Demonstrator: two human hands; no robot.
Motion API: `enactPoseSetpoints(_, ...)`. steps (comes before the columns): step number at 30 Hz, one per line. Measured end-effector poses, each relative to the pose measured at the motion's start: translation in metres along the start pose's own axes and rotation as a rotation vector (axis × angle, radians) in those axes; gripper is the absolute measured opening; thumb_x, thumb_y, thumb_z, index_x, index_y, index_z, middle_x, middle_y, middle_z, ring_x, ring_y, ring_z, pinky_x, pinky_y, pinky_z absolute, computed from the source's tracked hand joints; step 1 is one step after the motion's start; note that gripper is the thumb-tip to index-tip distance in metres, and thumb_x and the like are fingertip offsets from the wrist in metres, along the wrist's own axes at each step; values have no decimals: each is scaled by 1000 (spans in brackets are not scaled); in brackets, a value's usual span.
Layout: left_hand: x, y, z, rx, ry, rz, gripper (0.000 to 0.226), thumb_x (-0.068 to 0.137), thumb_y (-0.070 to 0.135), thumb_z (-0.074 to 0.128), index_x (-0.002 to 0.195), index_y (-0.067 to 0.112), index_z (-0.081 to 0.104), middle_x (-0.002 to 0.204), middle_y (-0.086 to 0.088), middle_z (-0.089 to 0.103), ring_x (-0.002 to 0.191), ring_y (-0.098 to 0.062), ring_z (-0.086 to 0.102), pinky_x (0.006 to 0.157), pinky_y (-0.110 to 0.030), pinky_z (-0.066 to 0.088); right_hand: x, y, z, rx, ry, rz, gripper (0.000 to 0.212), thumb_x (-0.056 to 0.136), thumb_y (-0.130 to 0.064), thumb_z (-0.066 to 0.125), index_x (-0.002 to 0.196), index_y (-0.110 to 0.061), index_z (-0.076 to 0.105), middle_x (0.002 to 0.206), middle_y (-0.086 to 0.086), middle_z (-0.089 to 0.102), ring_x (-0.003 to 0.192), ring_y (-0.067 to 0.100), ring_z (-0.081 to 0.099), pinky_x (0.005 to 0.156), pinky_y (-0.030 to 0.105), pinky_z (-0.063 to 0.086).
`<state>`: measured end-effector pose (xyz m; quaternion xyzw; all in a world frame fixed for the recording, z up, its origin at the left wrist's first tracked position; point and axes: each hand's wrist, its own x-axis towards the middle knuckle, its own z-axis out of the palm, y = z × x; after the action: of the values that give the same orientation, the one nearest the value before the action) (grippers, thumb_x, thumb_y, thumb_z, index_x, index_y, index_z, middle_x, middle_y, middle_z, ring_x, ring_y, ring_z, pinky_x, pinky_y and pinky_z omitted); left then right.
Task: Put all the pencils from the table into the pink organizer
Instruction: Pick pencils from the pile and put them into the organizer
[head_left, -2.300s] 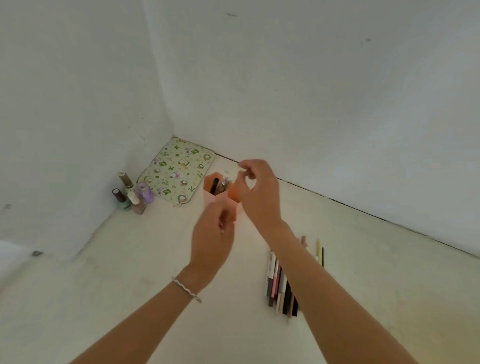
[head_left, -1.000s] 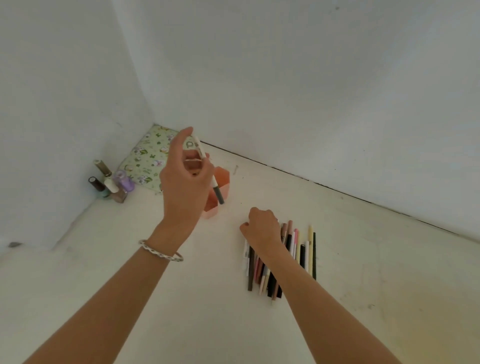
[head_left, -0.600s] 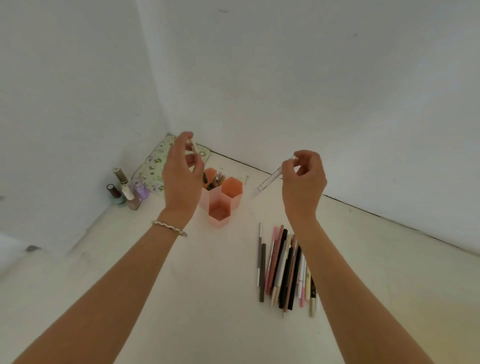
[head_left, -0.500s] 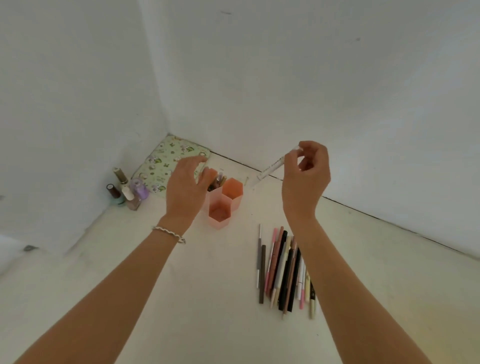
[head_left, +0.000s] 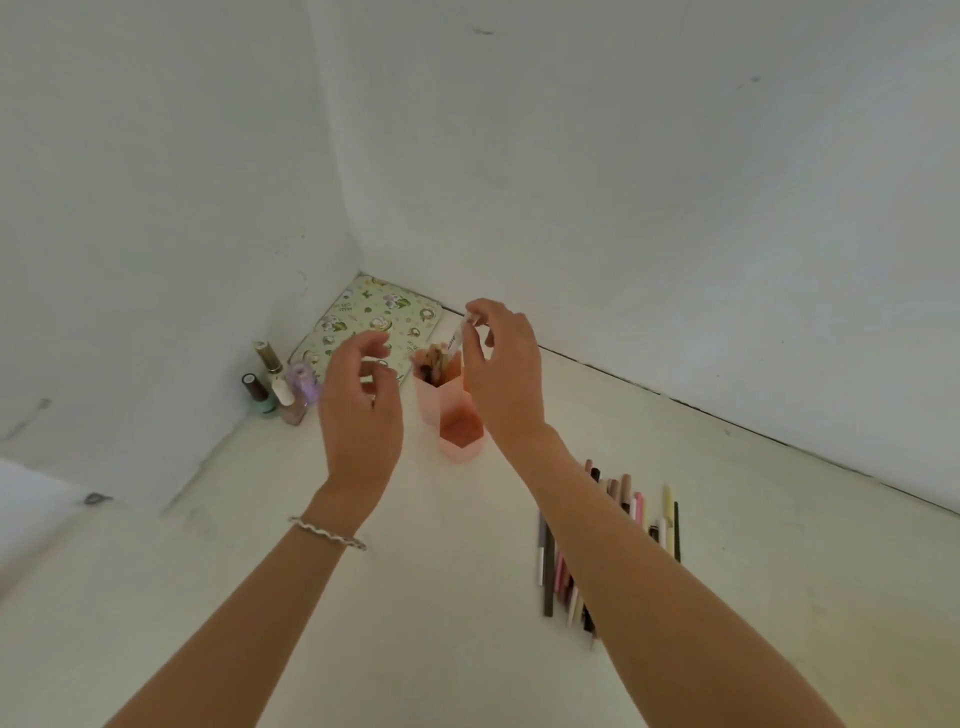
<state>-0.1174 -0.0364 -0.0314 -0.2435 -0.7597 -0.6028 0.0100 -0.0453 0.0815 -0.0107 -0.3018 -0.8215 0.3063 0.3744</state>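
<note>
Since half a second ago, our right hand (head_left: 501, 374) has carried a white pencil (head_left: 456, 335) from mid-air to directly above the organizer (head_left: 448, 410), pinching it at its top end, nearly upright. Our left hand (head_left: 361, 410) hovers at the organizer's 9 o'clock, fingers loosely spread, grasping nothing. Other pencils (head_left: 613, 540) lie on the table (head_left: 415, 597) at its 4 o'clock, partly behind our right forearm.

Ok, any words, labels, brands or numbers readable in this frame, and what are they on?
Nothing can be read for certain.
White pencil in the right hand: dark print along the barrel, too blurred to read.
Green patterned pouch: small lettering near its left edge, too small to read.
Nail polish bottles: no label legible.
Pink organizer: no text visible.
</note>
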Motion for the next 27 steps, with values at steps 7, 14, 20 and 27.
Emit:
enactPoseSetpoints(7,-26,6,22,-3,-34,-56,35,90,-2,46,102,28,57,100,6,65,90,-19,64,75,-28,51,2,7,-6,-175,-158,-115,14,90,-15,64,93,-9,77,112,9,68,104,27,57,94,35,41)
enactPoseSetpoints(14,-83,4,59,216,-469,-30,22,89,10,57,88,32,53,84,12,62,73,-7,59,65,-19,48,9,19,-62,44,205,100,26,89,-11,50,109,-16,66,101,-13,62,87,8,53,79,13,42)
enactPoseSetpoints(20,-126,1,112,644,-861,-156,26,96,24,54,120,14,50,108,-4,62,98,-23,63,83,-35,53,-6,55,-108,32,144,298,25,91,-3,50,103,-18,66,96,-7,67,88,15,59,78,17,44)
enactPoseSetpoints(27,-123,-2,139,719,-790,-314,27,93,20,59,116,8,52,109,-8,64,99,-28,65,80,-37,53,-44,90,-125,-5,81,443,22,93,-4,52,101,-17,67,92,-8,66,80,8,58,77,20,46)
